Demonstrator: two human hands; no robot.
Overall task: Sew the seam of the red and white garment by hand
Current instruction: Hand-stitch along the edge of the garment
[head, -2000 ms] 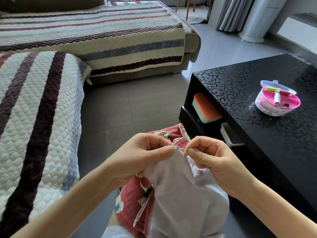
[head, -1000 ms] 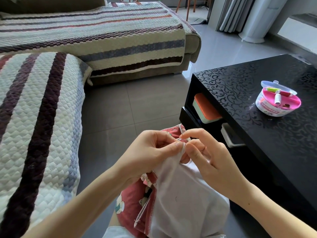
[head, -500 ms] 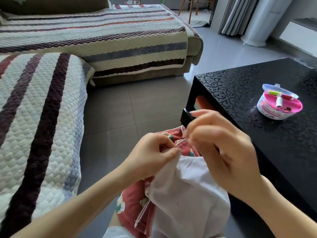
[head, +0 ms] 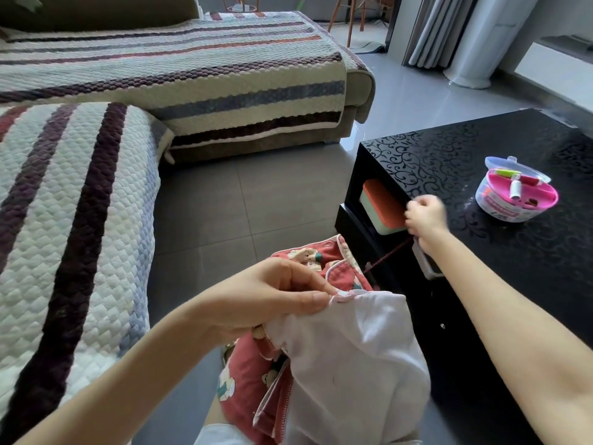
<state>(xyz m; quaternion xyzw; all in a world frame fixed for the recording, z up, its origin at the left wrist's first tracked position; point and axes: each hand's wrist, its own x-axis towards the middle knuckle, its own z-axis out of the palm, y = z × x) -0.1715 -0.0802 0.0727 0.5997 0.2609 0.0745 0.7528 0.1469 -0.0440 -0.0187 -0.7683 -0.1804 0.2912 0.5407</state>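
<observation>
Both hands gripped. Our left hand (head: 282,297) pinched the red and white garment (head: 353,354) near, over our lap, anchoring its seam; our right hand (head: 425,216), farther right, clenched the red thread (head: 390,254) taut, probably snugging a stitch.

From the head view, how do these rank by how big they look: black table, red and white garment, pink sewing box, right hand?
1. black table
2. red and white garment, nearer the camera, so enlarged
3. pink sewing box
4. right hand, holding the thread
</observation>
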